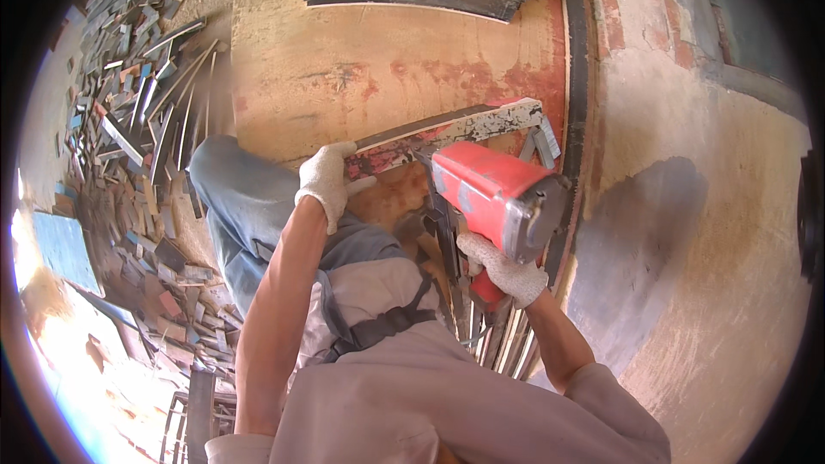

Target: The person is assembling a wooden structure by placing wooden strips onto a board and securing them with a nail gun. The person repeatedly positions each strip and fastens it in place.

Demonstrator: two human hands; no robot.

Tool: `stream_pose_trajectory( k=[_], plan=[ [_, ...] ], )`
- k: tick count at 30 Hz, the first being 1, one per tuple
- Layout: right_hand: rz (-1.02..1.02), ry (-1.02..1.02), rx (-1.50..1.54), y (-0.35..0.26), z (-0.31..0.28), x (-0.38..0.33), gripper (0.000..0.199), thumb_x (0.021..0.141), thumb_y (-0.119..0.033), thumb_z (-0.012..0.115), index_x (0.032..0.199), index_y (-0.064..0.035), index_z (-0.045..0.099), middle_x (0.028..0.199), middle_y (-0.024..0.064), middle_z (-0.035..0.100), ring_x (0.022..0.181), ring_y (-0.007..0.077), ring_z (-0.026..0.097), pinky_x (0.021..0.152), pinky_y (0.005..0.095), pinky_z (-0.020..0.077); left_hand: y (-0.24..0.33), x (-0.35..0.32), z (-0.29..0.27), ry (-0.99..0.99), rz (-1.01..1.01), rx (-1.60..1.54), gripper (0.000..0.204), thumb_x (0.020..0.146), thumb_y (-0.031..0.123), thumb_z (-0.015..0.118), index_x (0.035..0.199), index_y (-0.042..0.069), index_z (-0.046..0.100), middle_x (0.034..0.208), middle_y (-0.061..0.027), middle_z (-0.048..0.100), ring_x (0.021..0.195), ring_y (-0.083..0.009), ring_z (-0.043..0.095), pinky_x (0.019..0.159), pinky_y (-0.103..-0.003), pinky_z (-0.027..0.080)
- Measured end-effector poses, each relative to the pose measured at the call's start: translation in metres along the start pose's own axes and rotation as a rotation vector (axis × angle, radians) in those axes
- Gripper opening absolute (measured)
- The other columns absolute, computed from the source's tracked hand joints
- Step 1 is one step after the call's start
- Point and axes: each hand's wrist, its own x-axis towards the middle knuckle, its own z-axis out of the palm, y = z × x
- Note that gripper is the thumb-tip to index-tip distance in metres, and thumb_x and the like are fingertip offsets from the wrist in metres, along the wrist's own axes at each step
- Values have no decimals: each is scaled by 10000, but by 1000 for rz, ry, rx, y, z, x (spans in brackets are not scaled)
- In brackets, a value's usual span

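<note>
Red nail gun (494,198) — boxy body, scuffed, nose down on a paint-flecked wooden strip (455,131) near the plywood sheet's (361,69) right edge. Right hand (507,271), white glove, fingers wrapped round the gun's grip. Left hand (326,180), gloved, fingers clamped over the strip's left end. Best to keep the nose square and the left fingers well apart from it — scrap pile (137,103) off the sheet's left edge.

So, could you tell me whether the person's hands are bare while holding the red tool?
No, both the left hand and the right hand wear white knit gloves; the right grips the red nail gun.
</note>
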Motion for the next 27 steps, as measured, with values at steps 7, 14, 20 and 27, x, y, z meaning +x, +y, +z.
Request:
stream_pose_trajectory(
  k=[7, 14, 20, 27],
  plan=[
    [-56, -59, -79, -18, 10, 14, 112, 961, -151, 756, 981, -61, 691, 711, -2, 621, 624, 111, 585, 574, 320, 472, -3, -2, 1, -19, 36, 5, 299, 990, 152, 643, 1211, -48, 639, 1161, -179, 682, 972, -285, 717, 814, -398, 680],
    [-102, -9, -84, -14, 9, 13, 172, 945, -141, 774, 1073, -49, 706, 747, 5, 644, 601, 116, 583, 571, 313, 480, 0, -4, 4, 12, 12, -68, 256, 954, 108, 678, 1143, -64, 693, 1113, -148, 688, 940, -276, 727, 779, -400, 688],
    [-280, -72, -245, -18, 15, 15, 202, 969, -158, 757, 1132, -55, 699, 738, 8, 651, 607, 118, 587, 566, 323, 481, -2, -4, 7, 13, 19, -82, 269, 952, 108, 679, 1153, -69, 687, 1132, -158, 679, 934, -281, 724, 784, -415, 687],
    [-300, -112, -278, -11, 23, 23, 218, 980, -154, 751, 1166, -61, 687, 822, 13, 661, 666, 102, 597, 584, 336, 488, 1, -7, 6, 27, 16, -75, 259, 954, 110, 675, 1134, -76, 694, 1077, -164, 698, 911, -278, 721, 768, -415, 682]
  ],
)
